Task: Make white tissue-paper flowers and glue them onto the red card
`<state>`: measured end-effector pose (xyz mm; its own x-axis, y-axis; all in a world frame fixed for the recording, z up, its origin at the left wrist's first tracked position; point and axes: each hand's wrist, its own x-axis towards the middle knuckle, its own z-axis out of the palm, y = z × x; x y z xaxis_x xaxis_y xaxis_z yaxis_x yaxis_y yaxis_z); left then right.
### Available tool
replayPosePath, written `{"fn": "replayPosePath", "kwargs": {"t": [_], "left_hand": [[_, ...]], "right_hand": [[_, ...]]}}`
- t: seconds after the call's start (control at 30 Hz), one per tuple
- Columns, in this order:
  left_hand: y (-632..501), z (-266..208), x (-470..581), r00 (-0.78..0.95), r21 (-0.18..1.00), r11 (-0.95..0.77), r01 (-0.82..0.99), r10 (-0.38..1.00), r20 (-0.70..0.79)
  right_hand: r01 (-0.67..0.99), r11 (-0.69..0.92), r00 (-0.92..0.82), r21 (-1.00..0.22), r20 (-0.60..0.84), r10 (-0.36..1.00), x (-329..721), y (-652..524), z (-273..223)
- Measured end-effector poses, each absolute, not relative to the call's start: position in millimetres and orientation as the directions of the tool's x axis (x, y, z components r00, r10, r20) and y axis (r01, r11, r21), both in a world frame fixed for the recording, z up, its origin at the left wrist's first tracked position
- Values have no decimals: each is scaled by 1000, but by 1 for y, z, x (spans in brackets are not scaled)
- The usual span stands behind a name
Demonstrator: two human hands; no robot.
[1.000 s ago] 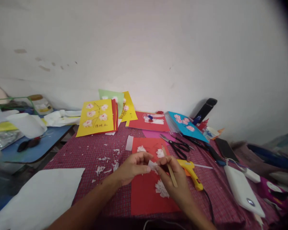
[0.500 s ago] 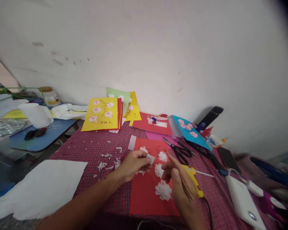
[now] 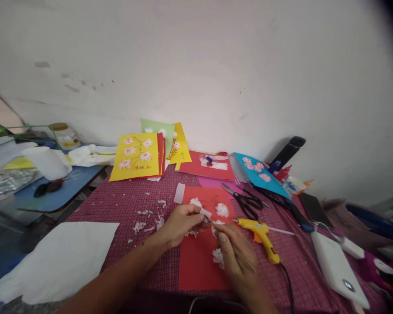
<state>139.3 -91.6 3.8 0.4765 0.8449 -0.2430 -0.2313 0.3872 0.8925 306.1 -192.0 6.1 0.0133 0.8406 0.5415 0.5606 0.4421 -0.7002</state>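
Pinched in the fingers of my left hand (image 3: 186, 222) is a small piece of white paper (image 3: 205, 213). My right hand (image 3: 236, 253) grips a thin wooden stick (image 3: 244, 260) like a pen; its dark end meets or nearly meets the paper, and its exact kind I cannot make out. Both hands hover over a red sheet (image 3: 196, 270). White crumpled-paper flowers, among them one at the upper right (image 3: 222, 210), sit on that sheet, some partly covered by my hands.
A yellow glue gun (image 3: 260, 235) and black-handled scissors (image 3: 245, 203) lie to the right, with a white power bank (image 3: 339, 268) beyond. Paper scraps (image 3: 139, 226) and a large white sheet (image 3: 59, 257) are at the left. Flower cards (image 3: 136, 157) lean at the back.
My right hand has moved left and down, bringing the stick's end to the paper piece in my left hand. The glue gun's front now shows. My left hand stays nearly still.
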Motion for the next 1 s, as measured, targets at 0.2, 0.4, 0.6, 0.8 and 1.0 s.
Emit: {"fn": "replayPosePath", "kwargs": {"t": [0.2, 0.4, 0.6, 0.8, 1.0], "left_hand": [[-94, 9, 138, 505, 885, 394, -248, 832, -229], [-94, 5, 139, 557, 898, 366, -243, 811, -180], [-93, 0, 140, 521, 930, 302, -209, 839, -156], [-92, -4, 138, 527, 980, 149, -129, 848, -60], [-94, 2, 136, 536, 998, -3, -61, 843, 35]], "right_hand": [[526, 421, 55, -739, 524, 850, 307, -190, 1], [386, 274, 164, -881, 358, 919, 312, -189, -6], [144, 180, 231, -973, 210, 950, 310, -187, -4], [-144, 118, 289, -983, 72, 955, 310, -180, 1], [-249, 62, 265, -966, -6, 964, 314, -175, 2]]}}
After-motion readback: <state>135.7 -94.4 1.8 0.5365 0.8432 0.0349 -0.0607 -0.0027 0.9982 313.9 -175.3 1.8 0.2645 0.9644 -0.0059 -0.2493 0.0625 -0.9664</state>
